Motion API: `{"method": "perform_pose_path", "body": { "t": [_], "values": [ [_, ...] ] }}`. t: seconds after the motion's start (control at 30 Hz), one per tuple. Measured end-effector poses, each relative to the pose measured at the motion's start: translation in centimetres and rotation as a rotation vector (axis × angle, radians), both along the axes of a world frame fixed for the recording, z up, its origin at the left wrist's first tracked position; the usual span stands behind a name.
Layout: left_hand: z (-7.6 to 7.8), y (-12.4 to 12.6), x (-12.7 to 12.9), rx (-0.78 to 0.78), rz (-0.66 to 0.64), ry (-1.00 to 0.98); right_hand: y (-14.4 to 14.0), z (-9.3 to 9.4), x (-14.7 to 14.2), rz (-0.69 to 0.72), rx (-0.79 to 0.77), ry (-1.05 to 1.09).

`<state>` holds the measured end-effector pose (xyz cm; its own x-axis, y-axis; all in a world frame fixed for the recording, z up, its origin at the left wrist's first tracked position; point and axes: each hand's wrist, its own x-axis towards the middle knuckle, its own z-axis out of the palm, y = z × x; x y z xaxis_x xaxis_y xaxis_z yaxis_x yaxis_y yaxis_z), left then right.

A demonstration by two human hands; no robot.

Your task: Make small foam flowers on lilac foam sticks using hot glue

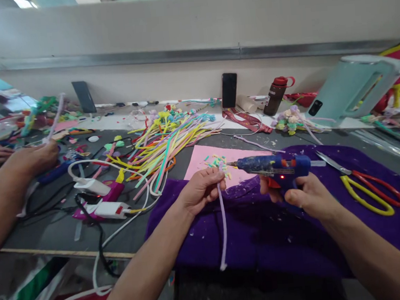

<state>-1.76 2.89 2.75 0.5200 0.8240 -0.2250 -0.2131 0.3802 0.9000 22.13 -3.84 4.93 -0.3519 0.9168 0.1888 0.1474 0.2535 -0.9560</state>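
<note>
My left hand (200,190) pinches the top of a pale lilac pipe cleaner (223,226) that hangs down over the purple cloth (262,237). My right hand (302,196) grips a blue hot glue gun (274,166) with a red light on; its nozzle points left at the tip of the pipe cleaner beside my left fingers. Both hands hover above the cloth, in front of a pink sheet (209,161) strewn with small coloured bits.
A heap of coloured pipe cleaners (158,146) lies left of centre. Scissors (369,185) with red and yellow handles rest on the right. A co-worker's hand (31,158) holds a stem at left. Cables and a power strip (107,208), a phone (229,90), bottle (274,95) and kettle (350,87) stand behind.
</note>
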Motion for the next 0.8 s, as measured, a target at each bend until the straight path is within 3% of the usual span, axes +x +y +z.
{"method": "perform_pose_path", "body": {
  "t": [0.5,0.8],
  "values": [
    [-0.2,-0.4,0.4,0.071,0.026,0.048,0.0,-1.4,-0.1,-0.086,0.024,-0.009],
    [-0.2,-0.5,0.5,0.104,0.047,0.077,0.2,-1.2,-0.4,-0.020,-0.017,-0.019]
  ]
}}
